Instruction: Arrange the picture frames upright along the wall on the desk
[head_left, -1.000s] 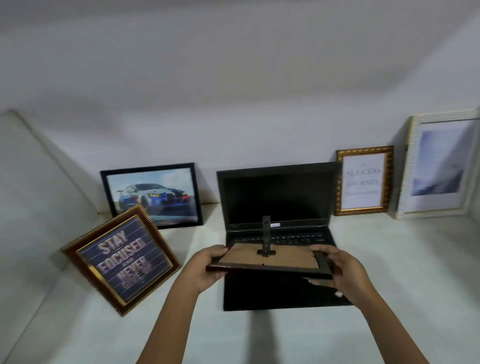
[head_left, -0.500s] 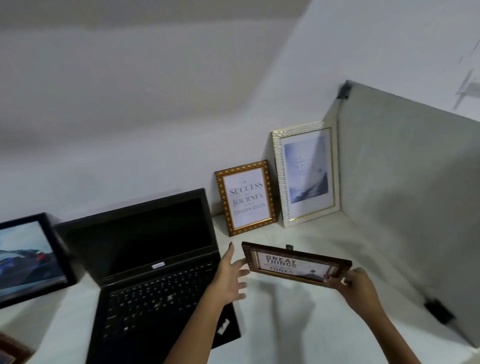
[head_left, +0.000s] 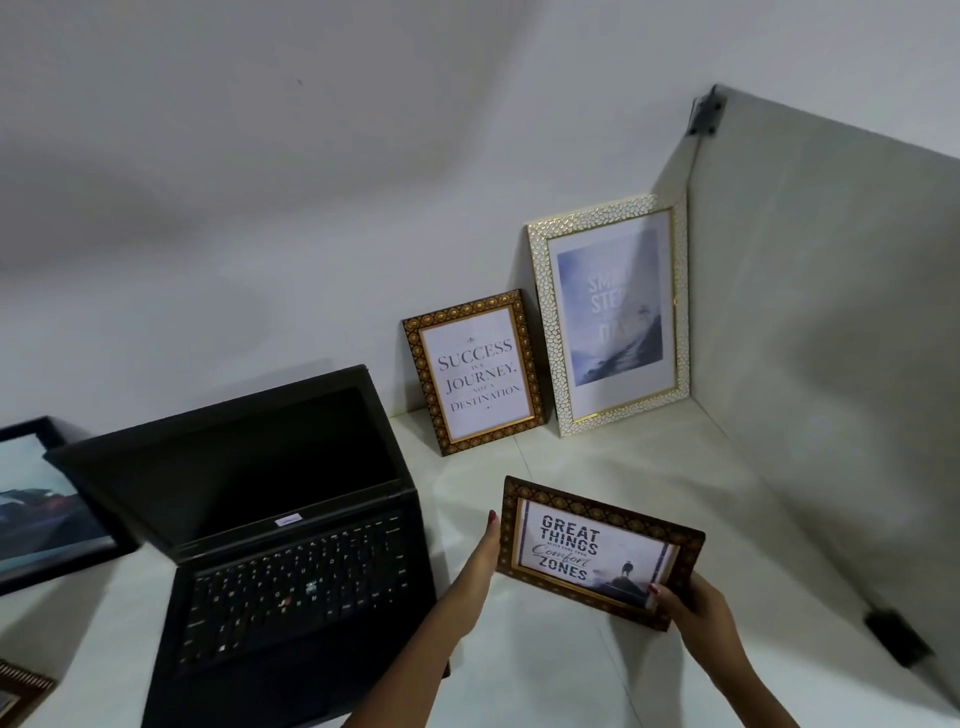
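A dark brown frame reading "Great Things" (head_left: 597, 553) is held tilted above the desk (head_left: 649, 488), picture side toward me. My right hand (head_left: 691, 605) grips its lower right corner. My left hand (head_left: 480, 556) lies flat against its left edge, fingers straight. A gold-brown "Success" frame (head_left: 475, 371) and a taller white-and-gold frame (head_left: 610, 312) lean upright against the back wall. A black-framed car picture (head_left: 36, 506) stands at the far left, cut off by the view. A corner of another brown frame (head_left: 18, 691) shows at the bottom left.
An open black laptop (head_left: 291, 545) takes up the desk's middle left. A grey partition panel (head_left: 831, 364) closes off the right side, with a black bracket (head_left: 896, 642) near its base. Bare desk lies between the laptop and the panel.
The view swung right from the laptop to the right corner. The held frame turned from back-up to picture-up and tilted toward upright. My left hand came back against its left edge.
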